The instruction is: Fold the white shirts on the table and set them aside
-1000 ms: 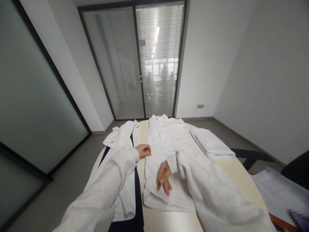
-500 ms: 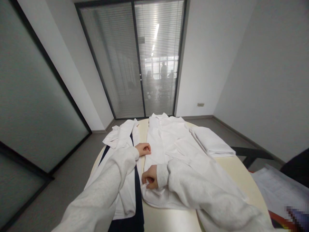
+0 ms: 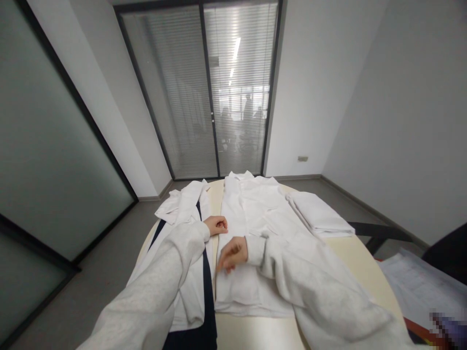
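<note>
White coat (image 3: 255, 214) lies flat; left hand (image 3: 216, 225) fisted on it, right hand (image 3: 232, 254) fingers loosely spread.

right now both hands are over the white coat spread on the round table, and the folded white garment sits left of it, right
Not quite. In the head view the folded white garment lies to the right of the white coat, not the left. The rest holds: the left hand and right hand are at the coat on the round table.

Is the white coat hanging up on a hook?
No, the white coat lies spread flat on the round table, with both hands, the left hand and right hand, on it.
</note>
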`<act>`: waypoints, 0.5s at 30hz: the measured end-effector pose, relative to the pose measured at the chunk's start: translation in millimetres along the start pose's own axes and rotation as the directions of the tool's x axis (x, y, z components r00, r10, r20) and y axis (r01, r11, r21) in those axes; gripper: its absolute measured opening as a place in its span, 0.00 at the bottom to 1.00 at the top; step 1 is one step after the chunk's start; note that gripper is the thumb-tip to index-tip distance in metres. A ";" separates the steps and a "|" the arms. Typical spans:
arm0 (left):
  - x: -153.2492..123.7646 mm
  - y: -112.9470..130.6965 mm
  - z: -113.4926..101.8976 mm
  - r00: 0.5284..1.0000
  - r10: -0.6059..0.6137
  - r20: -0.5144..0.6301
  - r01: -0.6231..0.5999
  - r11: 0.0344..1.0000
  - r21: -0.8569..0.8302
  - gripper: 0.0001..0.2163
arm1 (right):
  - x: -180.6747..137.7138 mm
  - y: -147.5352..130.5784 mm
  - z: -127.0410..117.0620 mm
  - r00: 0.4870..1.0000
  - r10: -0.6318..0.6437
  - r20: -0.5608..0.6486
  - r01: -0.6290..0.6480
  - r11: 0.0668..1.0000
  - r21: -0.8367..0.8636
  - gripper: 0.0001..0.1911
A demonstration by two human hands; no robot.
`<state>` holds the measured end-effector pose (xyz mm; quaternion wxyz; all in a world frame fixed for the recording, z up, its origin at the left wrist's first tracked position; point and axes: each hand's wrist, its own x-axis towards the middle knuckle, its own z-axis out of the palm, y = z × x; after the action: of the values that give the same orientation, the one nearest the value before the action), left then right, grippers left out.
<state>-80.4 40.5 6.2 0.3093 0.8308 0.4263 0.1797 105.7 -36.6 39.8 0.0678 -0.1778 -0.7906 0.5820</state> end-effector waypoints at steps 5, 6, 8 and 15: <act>0.0 -0.3 0.5 1.000 0.010 -0.020 -0.009 1.000 0.026 0.11 | -2.6 10.5 -25.7 0.859 -0.090 -0.505 -0.305 0.702 -0.644 0.34; 0.1 -1.0 0.6 1.000 0.005 -0.015 -0.004 1.000 0.023 0.11 | -4.5 15.1 -26.3 0.861 -0.061 -0.504 -0.362 0.622 -0.694 0.38; 0.4 -2.5 0.9 1.000 0.002 -0.003 -0.002 1.000 0.027 0.12 | -7.8 23.9 -25.2 0.879 0.039 -0.474 -0.420 0.534 -0.734 0.44; 2.1 -0.5 -3.4 0.976 0.162 -0.142 -0.131 0.970 0.204 0.07 | -9.6 30.2 -23.9 0.909 0.199 -0.366 -0.413 0.548 -0.728 0.52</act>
<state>-81.4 43.7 8.5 0.1780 0.8695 0.4021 0.2249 128.2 -10.8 19.7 -0.0261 -0.3942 -0.9066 0.1482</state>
